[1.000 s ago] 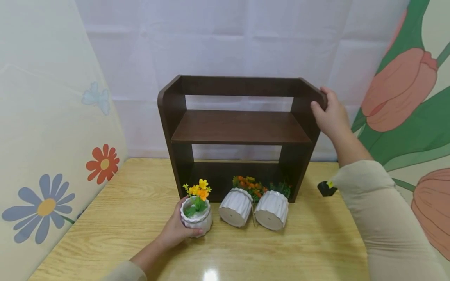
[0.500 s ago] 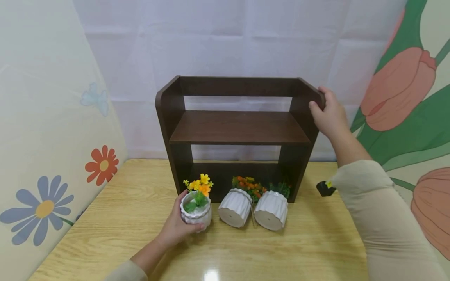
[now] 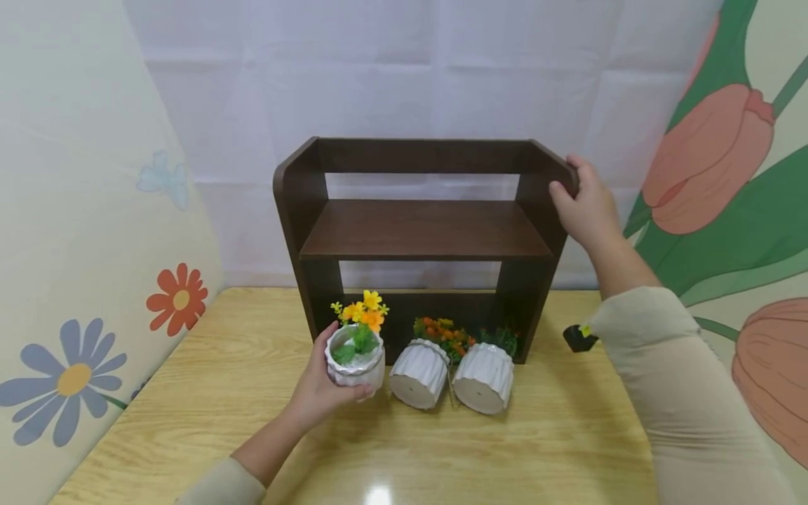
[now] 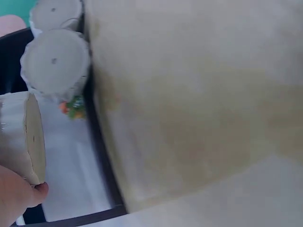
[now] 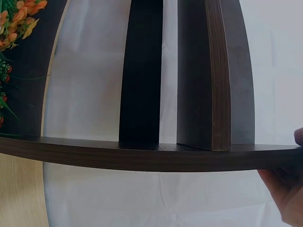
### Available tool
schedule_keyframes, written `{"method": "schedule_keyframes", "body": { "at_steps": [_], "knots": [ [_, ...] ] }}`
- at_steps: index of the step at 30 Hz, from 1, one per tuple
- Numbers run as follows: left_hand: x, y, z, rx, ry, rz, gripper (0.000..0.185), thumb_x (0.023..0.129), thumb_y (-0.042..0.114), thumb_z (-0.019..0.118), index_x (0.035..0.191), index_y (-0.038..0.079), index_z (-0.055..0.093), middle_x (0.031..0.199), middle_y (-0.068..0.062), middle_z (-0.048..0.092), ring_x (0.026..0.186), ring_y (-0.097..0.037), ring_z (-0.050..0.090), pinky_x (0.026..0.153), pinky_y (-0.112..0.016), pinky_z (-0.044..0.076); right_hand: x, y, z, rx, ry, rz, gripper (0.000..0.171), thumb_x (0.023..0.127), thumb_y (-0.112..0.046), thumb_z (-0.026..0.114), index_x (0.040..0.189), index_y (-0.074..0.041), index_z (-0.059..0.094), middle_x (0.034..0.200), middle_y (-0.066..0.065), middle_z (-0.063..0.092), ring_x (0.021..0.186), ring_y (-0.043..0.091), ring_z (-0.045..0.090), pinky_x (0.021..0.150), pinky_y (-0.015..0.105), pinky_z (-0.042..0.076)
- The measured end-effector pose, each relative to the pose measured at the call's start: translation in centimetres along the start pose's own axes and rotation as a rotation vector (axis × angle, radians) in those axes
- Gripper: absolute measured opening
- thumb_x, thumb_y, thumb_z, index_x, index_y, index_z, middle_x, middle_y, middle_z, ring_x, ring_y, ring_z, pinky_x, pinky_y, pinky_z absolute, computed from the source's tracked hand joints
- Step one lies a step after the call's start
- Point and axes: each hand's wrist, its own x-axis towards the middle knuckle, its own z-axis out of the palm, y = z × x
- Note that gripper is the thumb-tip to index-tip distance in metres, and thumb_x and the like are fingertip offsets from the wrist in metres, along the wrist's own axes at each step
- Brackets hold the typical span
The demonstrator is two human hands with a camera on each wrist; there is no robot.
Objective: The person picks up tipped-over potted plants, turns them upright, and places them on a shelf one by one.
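My left hand [image 3: 325,382] grips a white fluted flower pot [image 3: 362,372] with yellow-orange artificial flowers [image 3: 362,312], held nearly upright in front of the shelf's lower left. In the left wrist view the same pot [image 4: 19,137] shows its flat base, with my thumb at its edge. My right hand [image 3: 587,207] holds the top corner of the dark brown shelf's [image 3: 429,228] right side panel; the right wrist view shows thumb and fingers on either face of that panel [image 5: 156,158]. Two more white pots, one [image 3: 419,375] with orange flowers and one [image 3: 485,379] with greenery, lie tipped at the shelf's bottom, bases facing me.
The shelf stands on a wood-grain table [image 3: 252,393] before a white cloth backdrop [image 3: 416,70]. A small black pot-like object [image 3: 579,339] sits right of the shelf, near my right sleeve. Walls with painted flowers flank both sides.
My left hand has raised the flower pot off the table and brought it slightly toward the shelf. My right hand keeps its hold on the panel; the whole scene shifts slightly left.
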Motion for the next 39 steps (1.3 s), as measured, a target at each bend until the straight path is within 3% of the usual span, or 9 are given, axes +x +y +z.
{"method": "schedule_keyframes", "body": {
  "at_steps": [6, 13, 22, 28, 39],
  "knots": [
    [0.7, 2.8, -0.5, -0.010, -0.019, 0.062, 0.118, 0.065, 0.015, 0.091, 0.155, 0.020, 0.014, 0.151, -0.015, 0.036, 0.138, -0.038, 0.038, 0.112, -0.060, 0.033, -0.1, 0.0, 0.0, 0.008, 0.010, -0.005, 0.064, 0.101, -0.042, 0.041, 0.157, -0.022, 0.019, 0.152, 0.022, 0.039, 0.133, 0.042, 0.043, 0.108, 0.059, 0.036],
    [2.0, 7.7, -0.9, -0.014, -0.021, 0.146, 0.116, 0.066, 0.015, 0.091, 0.154, 0.021, 0.016, 0.148, -0.011, 0.039, 0.134, -0.033, 0.043, 0.109, -0.058, 0.037, -0.1, 0.0, 0.0, 0.010, 0.011, -0.007, 0.063, 0.101, -0.042, 0.040, 0.157, -0.022, 0.020, 0.153, 0.022, 0.038, 0.133, 0.042, 0.042, 0.108, 0.059, 0.036],
    [5.2, 13.7, -0.2, -0.040, -0.035, 0.238, 0.116, 0.066, 0.016, 0.091, 0.153, 0.026, 0.016, 0.145, -0.006, 0.042, 0.129, -0.028, 0.046, 0.108, -0.056, 0.040, -0.1, -0.1, 0.2, 0.005, 0.015, -0.005, 0.063, 0.101, -0.043, 0.040, 0.157, -0.021, 0.020, 0.151, 0.024, 0.041, 0.132, 0.042, 0.044, 0.108, 0.058, 0.037],
    [7.2, 15.9, 0.9, -0.070, -0.040, 0.202, 0.116, 0.067, 0.020, 0.090, 0.153, 0.028, 0.014, 0.146, -0.004, 0.041, 0.129, -0.026, 0.046, 0.108, -0.052, 0.042, -0.1, 0.0, 0.2, -0.005, 0.022, -0.011, 0.062, 0.101, -0.041, 0.040, 0.157, -0.020, 0.020, 0.150, 0.024, 0.041, 0.131, 0.042, 0.044, 0.108, 0.058, 0.037],
    [8.6, 18.7, 2.0, -0.095, -0.051, 0.224, 0.111, 0.068, 0.025, 0.090, 0.151, 0.030, 0.017, 0.144, -0.002, 0.042, 0.125, -0.024, 0.048, 0.104, -0.050, 0.046, -0.1, 0.0, 0.1, -0.014, 0.036, -0.008, 0.062, 0.101, -0.042, 0.040, 0.157, -0.023, 0.021, 0.149, 0.025, 0.042, 0.129, 0.043, 0.045, 0.106, 0.059, 0.037]
  ]
}}
